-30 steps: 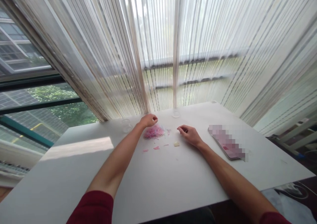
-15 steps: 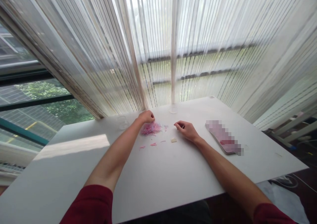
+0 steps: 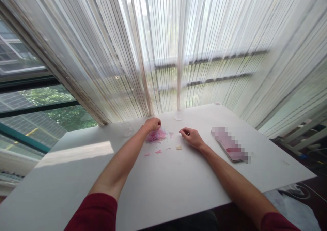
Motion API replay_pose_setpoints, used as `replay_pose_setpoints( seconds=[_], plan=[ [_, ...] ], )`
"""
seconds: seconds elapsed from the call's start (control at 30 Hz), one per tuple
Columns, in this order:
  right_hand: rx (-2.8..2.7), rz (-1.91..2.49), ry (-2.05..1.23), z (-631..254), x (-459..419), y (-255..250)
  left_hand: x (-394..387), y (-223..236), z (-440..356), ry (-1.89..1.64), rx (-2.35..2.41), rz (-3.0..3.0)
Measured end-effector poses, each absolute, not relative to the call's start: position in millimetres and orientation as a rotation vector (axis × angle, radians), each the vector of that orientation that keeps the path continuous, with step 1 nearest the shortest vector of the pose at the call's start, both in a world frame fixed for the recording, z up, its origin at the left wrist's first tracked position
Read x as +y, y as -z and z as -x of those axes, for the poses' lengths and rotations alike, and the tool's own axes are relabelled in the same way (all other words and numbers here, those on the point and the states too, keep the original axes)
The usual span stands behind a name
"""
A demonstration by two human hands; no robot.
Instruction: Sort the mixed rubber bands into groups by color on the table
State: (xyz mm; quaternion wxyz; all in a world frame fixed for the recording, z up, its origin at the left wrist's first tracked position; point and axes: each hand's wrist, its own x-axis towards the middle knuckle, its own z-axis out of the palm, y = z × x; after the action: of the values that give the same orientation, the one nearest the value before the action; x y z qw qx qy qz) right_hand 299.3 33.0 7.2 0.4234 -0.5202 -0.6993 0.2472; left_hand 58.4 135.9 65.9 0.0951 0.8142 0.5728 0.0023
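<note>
1. The pile of pink shreds [image 3: 155,136] is lying on the white table [image 3: 143,190], directly before the left hand [image 3: 153,123]; pale bluish bits are showing among the pink.

2. The left hand is hovering or resting at the pile's far edge, its fingers curling inward and the thumb lying close to them. Whether they are pinching a shred, one cannot tell.

3. The right hand [image 3: 191,136] is standing to the right of the pile, apart from it, fingers bending and the thumb tip lying near the index tip. Whether anything is sitting between them is too small to tell.

4. Loose pink strips [image 3: 158,152] are lying in a row nearer the person, with a pale yellow piece [image 3: 178,147] at the row's right end, just beside the right hand.

5. Judged from this arrangement, careful work is depending on light fingertip contact: such thin shreds are probably clinging together, so drawing slowly on one end is favouring clean separation.

6. Keeping both wrists above the strips is likely preventing accidental sweeping.
</note>
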Motion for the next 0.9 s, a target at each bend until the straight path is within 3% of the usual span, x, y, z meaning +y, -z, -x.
replay_pose_setpoints(
  seconds=[0.27, 0.43, 0.57, 0.9],
  plan=[
    [-1.743, 1.308, -0.611, -298.7, 33.8, -5.3, 122.1, -86.4, -53.7, -0.334, 1.581, -2.393],
    [-1.762, 1.315, -0.607, -299.9, 34.1, -6.1, 68.6, -94.5, -41.1, -0.577, 1.466, -2.359],
    [-1.757, 1.315, -0.593, -300.8, 34.0, -4.7, 6.8, -81.0, -28.0, -0.816, 1.28, -2.192],
    [-1.797, 1.156, -0.352, -284.8, 6.8, -22.3, -55.9, -32.1, -20.7, -0.823, 1.215, -2.011]
  ],
)
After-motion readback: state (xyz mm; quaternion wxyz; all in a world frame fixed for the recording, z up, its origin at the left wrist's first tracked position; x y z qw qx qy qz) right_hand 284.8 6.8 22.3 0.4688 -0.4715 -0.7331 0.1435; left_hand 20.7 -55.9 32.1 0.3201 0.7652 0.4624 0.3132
